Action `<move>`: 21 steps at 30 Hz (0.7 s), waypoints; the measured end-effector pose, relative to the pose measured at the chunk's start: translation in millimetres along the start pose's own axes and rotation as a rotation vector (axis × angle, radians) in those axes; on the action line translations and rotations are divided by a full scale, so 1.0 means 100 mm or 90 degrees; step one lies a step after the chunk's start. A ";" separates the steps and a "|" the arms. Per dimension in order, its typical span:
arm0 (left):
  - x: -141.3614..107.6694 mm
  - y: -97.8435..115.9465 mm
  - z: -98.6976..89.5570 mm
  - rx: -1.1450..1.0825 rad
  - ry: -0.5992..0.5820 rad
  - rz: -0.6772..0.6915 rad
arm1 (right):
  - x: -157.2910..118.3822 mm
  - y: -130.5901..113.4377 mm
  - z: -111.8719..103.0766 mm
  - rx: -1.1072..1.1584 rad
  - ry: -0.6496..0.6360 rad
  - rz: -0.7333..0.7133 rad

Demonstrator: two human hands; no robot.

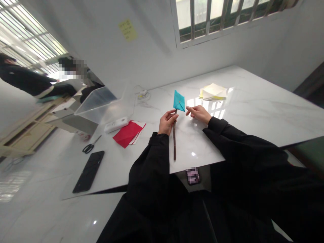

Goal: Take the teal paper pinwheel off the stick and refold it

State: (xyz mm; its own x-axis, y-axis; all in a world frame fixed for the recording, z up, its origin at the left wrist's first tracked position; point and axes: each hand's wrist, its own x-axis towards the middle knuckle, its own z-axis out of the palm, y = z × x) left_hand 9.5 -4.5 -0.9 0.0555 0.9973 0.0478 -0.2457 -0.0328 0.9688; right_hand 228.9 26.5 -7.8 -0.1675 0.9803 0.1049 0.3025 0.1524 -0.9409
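Observation:
My left hand (167, 122) pinches a thin brown stick (174, 143) near its upper end. At the top of the stick is a folded blue paper piece (179, 101) with a small pale spot near its middle. The stick's lower end points toward the table's front edge. Just right of the blue paper, my right hand (198, 113) hovers with thumb and index finger apart and nothing visible between them; its other fingers are curled. Red paper (128, 134) lies over white sheets to the left.
On the white table (265, 111) are a pale paper stack (213, 91), a white device (116, 125), black scissors (91, 144), a black phone (88, 171) and a cable (143, 94). A clear plastic bin (98, 104) stands at the left; two people are beyond it.

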 end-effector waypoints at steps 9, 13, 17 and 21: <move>-0.01 0.01 0.00 0.010 -0.041 0.009 | -0.01 -0.04 -0.05 0.069 -0.014 0.016; -0.02 0.02 0.00 -0.005 -0.035 0.012 | 0.00 -0.01 -0.05 0.067 0.017 0.012; -0.02 0.02 0.01 0.001 -0.039 0.008 | 0.03 0.03 -0.02 0.079 0.053 0.019; -0.02 0.01 0.00 0.006 -0.036 0.004 | 0.05 0.05 -0.01 0.107 0.080 0.033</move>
State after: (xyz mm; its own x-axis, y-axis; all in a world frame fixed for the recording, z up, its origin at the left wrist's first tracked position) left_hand 9.2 -6.7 -0.3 0.1083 0.9919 0.0672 -0.2371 -0.0398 0.9707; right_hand 230.9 32.0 -11.5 -0.0337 0.9959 0.0840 0.1446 0.0880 -0.9856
